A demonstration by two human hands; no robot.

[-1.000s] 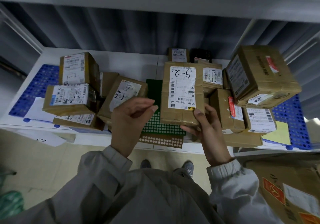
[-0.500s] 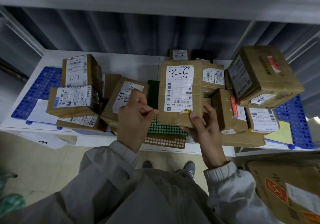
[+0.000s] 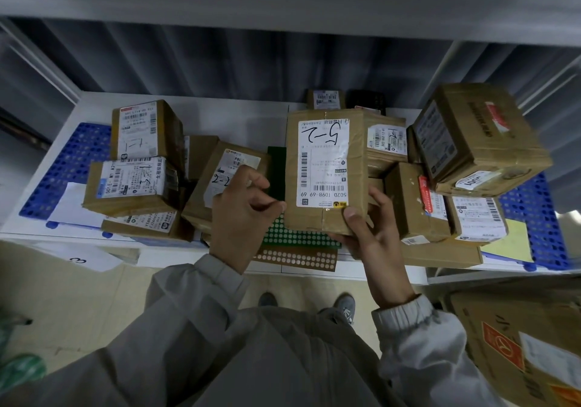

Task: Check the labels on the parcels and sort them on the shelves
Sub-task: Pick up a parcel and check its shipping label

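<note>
The right hand (image 3: pixel 372 243) pinches the bottom corner of the taped brown cardboard parcel with white label (image 3: pixel 325 168) above the white shelf (image 3: pixel 195 117); seemingly light and stiff, best held by opposite edges, while the left hand (image 3: pixel 242 215) hovers loosely curled, empty.

Blue perforated mat (image 3: pixel 67 168) on left, another (image 3: pixel 540 218) on right. Green dotted sheet (image 3: pixel 295 237) at front edge, brown dotted sheet (image 3: pixel 295 259) just below. Yellow paper (image 3: pixel 512 240) near right mat.

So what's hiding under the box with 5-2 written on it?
Under the 5-2 box lies a green dotted sheet, on a brown dotted one. The right hand grips its corner. What is directly beneath the box stays covered.
</note>
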